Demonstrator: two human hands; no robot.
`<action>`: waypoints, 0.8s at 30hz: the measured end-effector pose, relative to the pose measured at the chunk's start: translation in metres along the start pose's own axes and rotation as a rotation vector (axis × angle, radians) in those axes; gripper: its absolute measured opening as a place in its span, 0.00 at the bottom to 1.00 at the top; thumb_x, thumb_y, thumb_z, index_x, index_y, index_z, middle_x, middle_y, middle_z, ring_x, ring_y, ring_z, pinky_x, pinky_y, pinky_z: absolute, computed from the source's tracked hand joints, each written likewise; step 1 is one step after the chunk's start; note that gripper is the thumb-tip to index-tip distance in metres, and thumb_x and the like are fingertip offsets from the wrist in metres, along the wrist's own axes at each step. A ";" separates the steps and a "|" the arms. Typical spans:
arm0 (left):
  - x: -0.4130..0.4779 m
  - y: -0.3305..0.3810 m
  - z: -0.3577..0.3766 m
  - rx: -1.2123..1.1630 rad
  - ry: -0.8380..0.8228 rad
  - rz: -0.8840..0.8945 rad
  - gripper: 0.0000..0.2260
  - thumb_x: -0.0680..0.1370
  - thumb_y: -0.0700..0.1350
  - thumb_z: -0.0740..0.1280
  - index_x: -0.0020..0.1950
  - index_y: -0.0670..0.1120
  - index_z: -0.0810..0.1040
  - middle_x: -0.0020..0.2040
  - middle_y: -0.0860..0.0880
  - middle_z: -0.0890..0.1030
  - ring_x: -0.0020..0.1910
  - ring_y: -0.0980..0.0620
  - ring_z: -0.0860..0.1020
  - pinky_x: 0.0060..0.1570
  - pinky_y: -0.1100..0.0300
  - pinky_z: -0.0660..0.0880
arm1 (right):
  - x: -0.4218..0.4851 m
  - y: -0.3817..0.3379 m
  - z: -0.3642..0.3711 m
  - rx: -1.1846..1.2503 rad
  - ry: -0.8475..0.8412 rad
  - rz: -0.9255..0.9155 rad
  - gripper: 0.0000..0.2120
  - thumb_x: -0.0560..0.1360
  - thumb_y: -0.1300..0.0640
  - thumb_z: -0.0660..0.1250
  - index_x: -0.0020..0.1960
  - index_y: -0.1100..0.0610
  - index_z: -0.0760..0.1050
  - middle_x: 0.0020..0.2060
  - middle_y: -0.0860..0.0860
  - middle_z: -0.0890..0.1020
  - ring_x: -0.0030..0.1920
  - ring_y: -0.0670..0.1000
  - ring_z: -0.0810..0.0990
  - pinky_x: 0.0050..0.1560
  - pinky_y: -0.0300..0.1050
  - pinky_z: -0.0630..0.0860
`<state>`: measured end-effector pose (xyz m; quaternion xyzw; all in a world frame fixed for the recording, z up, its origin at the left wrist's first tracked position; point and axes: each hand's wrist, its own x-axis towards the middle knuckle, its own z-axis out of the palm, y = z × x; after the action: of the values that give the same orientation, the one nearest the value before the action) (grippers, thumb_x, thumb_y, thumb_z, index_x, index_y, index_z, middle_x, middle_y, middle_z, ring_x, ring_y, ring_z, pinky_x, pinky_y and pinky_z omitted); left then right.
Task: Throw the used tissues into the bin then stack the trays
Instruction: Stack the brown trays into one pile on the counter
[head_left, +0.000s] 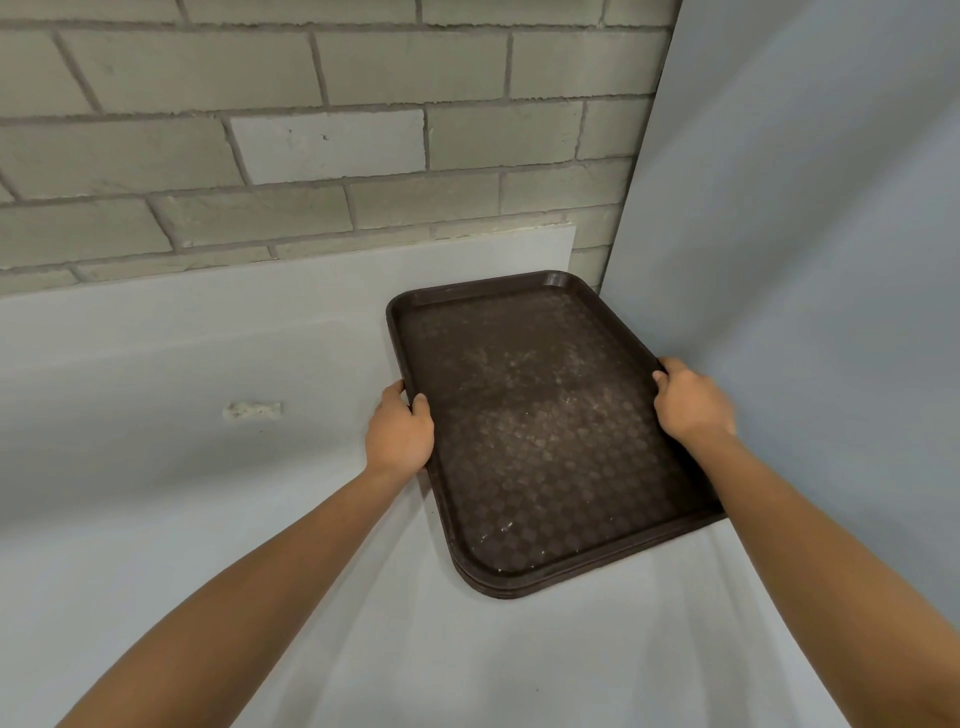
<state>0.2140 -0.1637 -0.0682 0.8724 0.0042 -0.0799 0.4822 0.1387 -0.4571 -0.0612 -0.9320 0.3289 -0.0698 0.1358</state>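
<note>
Left hand (399, 435) and right hand (688, 400) grip top tray's (545, 441) long rims, fingers curled over edges, stack beside wall (779, 234); stiff, light, probably slick plastic.

Surface: white counter (208, 545); stack of brown trays (545, 441) resting at right side; small pale scrap (252, 410) lying well left.
</note>
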 end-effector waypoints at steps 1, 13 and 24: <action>0.000 0.000 0.000 0.002 0.003 -0.002 0.20 0.82 0.49 0.53 0.73 0.45 0.61 0.69 0.44 0.71 0.64 0.42 0.73 0.64 0.47 0.71 | 0.000 0.000 0.000 -0.002 0.003 -0.004 0.18 0.82 0.54 0.49 0.69 0.57 0.65 0.55 0.63 0.78 0.53 0.64 0.77 0.46 0.50 0.71; 0.001 0.000 0.003 0.026 0.023 -0.004 0.20 0.82 0.49 0.54 0.73 0.45 0.62 0.69 0.44 0.71 0.64 0.42 0.73 0.65 0.47 0.70 | -0.002 0.002 0.002 -0.032 0.033 -0.041 0.17 0.83 0.55 0.49 0.68 0.57 0.66 0.53 0.63 0.79 0.52 0.64 0.77 0.45 0.51 0.73; 0.001 0.002 0.006 0.018 0.010 0.012 0.20 0.82 0.49 0.53 0.73 0.45 0.61 0.69 0.44 0.71 0.65 0.42 0.72 0.66 0.47 0.69 | 0.002 0.004 0.001 -0.014 0.021 -0.034 0.17 0.83 0.54 0.49 0.69 0.57 0.66 0.53 0.62 0.79 0.52 0.63 0.77 0.44 0.50 0.72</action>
<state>0.2141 -0.1698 -0.0698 0.8772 0.0006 -0.0728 0.4746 0.1383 -0.4612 -0.0630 -0.9376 0.3147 -0.0796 0.1244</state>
